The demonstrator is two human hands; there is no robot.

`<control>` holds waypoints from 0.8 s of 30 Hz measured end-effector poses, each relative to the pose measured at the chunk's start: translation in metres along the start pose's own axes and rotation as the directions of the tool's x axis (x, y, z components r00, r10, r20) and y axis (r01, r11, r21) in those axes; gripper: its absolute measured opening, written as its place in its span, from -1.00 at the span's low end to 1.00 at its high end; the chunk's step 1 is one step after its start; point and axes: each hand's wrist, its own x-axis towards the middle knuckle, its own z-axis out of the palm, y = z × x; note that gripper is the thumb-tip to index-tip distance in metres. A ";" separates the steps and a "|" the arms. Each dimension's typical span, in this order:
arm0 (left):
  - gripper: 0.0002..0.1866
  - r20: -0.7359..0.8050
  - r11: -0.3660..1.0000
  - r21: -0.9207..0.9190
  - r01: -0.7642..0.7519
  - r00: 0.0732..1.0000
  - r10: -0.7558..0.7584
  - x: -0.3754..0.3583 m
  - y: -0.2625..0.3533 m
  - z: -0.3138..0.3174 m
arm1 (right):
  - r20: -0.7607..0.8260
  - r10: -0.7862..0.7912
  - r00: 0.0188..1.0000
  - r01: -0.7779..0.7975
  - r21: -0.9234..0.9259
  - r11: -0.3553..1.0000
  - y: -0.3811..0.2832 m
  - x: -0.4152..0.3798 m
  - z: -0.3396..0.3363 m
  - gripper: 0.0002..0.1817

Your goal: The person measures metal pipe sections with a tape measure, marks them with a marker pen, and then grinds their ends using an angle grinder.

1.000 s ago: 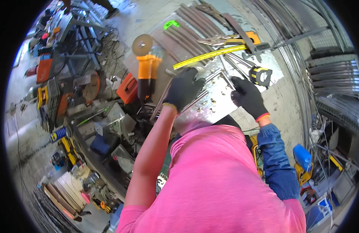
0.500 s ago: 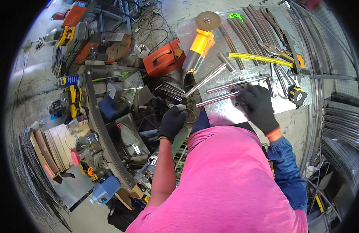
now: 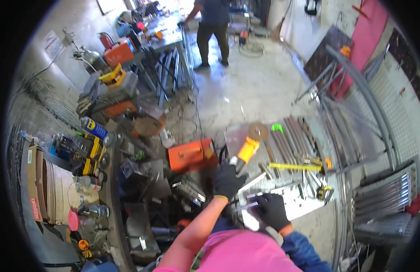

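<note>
My left hand (image 3: pixel 229 181), in a black glove, is stretched out with fingers apart at the rear end of the yellow and grey angle grinder (image 3: pixel 247 152), whose large disc (image 3: pixel 258 131) points away from me. My right hand (image 3: pixel 272 212), also gloved, is closed over a shiny metal tube (image 3: pixel 245 207) low on the metal work table (image 3: pixel 305 209). Just beyond it lies another tube (image 3: pixel 287 186). A metal hammer (image 3: pixel 252 183) rests between my hands. To the right are a yellow measuring strip (image 3: pixel 294 167) and a tape measure (image 3: pixel 324 193).
An orange case (image 3: pixel 191 155) stands left of the table. Several metal bars (image 3: pixel 294 136) lie at its far side, near a green piece (image 3: pixel 277 128). A shelf with a blue spray can (image 3: pixel 94 128) runs along the left. A person (image 3: pixel 213 31) stands at the back.
The view has tipped up, bringing in the far room and the person. My left hand has moved forward from above the bin to the grinder's rear. My right hand stays at the tubes.
</note>
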 end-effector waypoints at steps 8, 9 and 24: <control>-0.22 0.082 0.998 0.005 0.064 0.995 -0.064 0.048 -0.024 0.039 | -0.270 0.392 0.880 -0.364 0.149 0.920 -0.013 -0.039 -0.038 -0.47; -0.26 0.183 0.984 -0.168 0.059 0.983 -0.028 0.055 -0.036 0.036 | -0.313 0.445 0.839 -0.380 0.247 0.891 -0.015 -0.044 -0.038 -0.47; -0.30 0.483 0.813 -0.572 0.106 0.845 0.230 -0.098 0.037 -0.116 | 0.277 0.210 0.938 -0.167 0.889 -0.427 -0.052 0.022 -0.014 -0.34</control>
